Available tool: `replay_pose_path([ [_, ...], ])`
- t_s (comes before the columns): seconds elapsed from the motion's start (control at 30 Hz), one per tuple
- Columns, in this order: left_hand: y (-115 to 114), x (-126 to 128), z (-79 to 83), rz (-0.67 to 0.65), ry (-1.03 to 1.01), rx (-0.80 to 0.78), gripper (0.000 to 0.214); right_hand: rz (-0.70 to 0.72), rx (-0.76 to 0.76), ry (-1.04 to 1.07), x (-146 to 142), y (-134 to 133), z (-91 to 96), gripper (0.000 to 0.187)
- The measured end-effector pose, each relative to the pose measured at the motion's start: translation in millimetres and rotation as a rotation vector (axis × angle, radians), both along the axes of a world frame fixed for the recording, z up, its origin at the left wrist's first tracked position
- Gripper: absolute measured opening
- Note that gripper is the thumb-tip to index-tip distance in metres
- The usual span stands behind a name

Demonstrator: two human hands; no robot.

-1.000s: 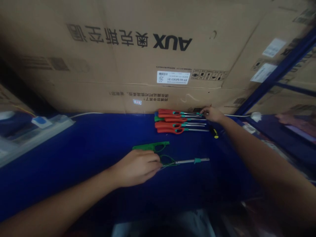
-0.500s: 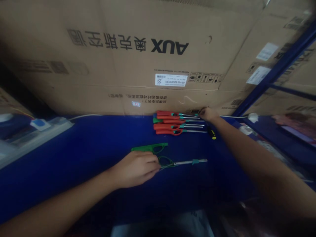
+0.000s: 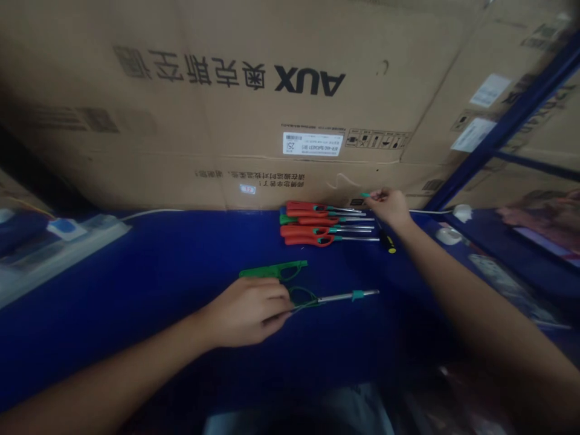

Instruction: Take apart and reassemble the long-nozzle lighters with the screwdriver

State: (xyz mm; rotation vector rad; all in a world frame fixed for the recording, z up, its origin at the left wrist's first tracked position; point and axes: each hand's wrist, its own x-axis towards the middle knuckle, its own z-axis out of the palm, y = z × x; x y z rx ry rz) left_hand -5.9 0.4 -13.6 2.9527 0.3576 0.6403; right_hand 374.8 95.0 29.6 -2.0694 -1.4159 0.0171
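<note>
My left hand (image 3: 258,309) is closed around the handle end of an opened green lighter (image 3: 304,297). Its thin metal tube (image 3: 338,298) points right and carries a teal collar (image 3: 357,295). Just above those fingers lies a loose green handle shell (image 3: 260,271) with a trigger loop. Near the cardboard, my right hand (image 3: 390,205) pinches a small teal piece (image 3: 365,195). Below it, several red lighters (image 3: 308,231) lie stacked with their metal tubes to the right, a green one (image 3: 284,219) among them. A screwdriver with a black and yellow handle (image 3: 388,243) lies beside the tube tips.
A large cardboard box (image 3: 244,133) with printing stands along the back of the blue table (image 3: 190,260). Blue metal framing (image 3: 502,139) rises at the right. A power strip (image 3: 90,238) lies at the left, and a roll of tape (image 3: 448,235) at the right.
My right hand has lifted slightly up from beside the lighter tubes, and the teal piece now shows in its fingers. My left hand keeps its hold on the green lighter.
</note>
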Motion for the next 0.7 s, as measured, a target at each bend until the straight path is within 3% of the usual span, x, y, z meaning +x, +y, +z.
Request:
replay_pose_path([
  [0.17,1.6,0.9,-0.8,0.001,-0.031,-0.043,0.018,0.304,0.012,0.189,-51.7,-38.4,-7.0,0.029],
  [0.27,2.5,1.0,-1.1,-0.004,-0.035,-0.08,0.016,0.62,-0.048,0.294,-77.1,-59.7,-19.5,0.019],
  [0.3,2.7,0.9,-1.1,-0.005,-0.039,-0.09,0.015,0.656,-0.067,0.289,-82.9,-65.2,-23.2,0.016],
  [0.43,3.3,-0.1,-1.5,-0.001,-0.057,-0.11,0.013,0.715,-0.104,0.192,-92.7,-78.9,-30.1,0.012],
  [0.57,3.9,-1.2,-3.4,-0.004,-0.068,-0.128,0.012,0.668,-0.1,0.003,-96.6,-84.1,-29.7,0.013],
  [0.7,3.7,-0.4,-3.1,-0.002,-0.062,-0.135,0.012,0.671,-0.111,-0.024,-103.1,-88.3,-30.2,0.012],
])
